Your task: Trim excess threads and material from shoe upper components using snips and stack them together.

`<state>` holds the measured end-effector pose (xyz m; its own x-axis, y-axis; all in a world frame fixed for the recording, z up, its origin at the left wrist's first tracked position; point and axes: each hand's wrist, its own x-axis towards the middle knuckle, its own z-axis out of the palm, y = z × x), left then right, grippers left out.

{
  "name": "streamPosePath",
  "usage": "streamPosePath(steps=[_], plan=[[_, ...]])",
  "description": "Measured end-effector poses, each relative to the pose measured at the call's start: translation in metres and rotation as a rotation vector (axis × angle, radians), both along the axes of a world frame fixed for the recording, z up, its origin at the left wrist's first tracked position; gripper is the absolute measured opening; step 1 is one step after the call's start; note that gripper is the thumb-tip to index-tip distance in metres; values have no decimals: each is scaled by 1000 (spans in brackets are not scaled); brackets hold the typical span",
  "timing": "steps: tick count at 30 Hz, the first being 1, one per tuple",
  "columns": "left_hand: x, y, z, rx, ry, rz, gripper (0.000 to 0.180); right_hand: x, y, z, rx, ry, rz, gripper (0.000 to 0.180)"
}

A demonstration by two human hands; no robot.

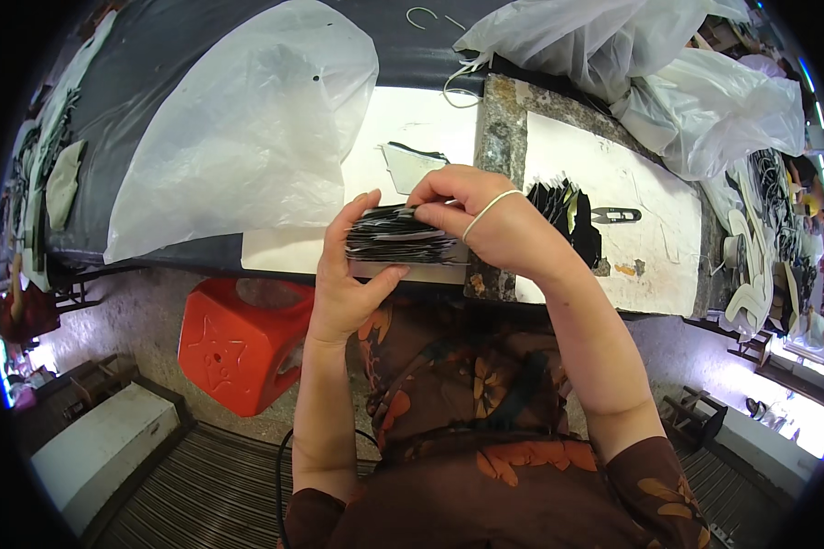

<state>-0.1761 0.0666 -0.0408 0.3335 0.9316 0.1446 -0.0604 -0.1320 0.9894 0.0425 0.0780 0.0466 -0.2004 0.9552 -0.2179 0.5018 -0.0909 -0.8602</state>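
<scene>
Head view: stack of black pieces (398, 240) is clasped by left hand (335, 282) at front edge of table (119, 128).
Far right corner is pinched by right hand (496, 221); pieces could be spilled if left grip is loosened or neighbours are tugged.

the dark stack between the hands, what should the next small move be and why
Probably use the right hand to gently even up the right end of the dark stack: layers there look uneven, some jutting out farther than others. The left hand grips the opposite end, and the right fingers are at the far right corner, so it seems within easy reach.
</scene>
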Motion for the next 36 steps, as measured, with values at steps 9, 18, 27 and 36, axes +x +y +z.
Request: streamPosePath(steps=[9, 18, 27, 36], plan=[[2, -2, -10, 19, -59, -13, 102, -17, -3, -13, 221, 85, 54, 28], [3, 0, -4, -10, -96, -22, 117, -12, -20, -14, 505, 14, -81, 22], [7, -3, -6, 46, -85, 4, 125, -30, -22, -20, 702, -229, 31, 18], [9, -4, -11, 151, -13, 45, 116, -34, -15, -12, 739, -269, 66, 15]])
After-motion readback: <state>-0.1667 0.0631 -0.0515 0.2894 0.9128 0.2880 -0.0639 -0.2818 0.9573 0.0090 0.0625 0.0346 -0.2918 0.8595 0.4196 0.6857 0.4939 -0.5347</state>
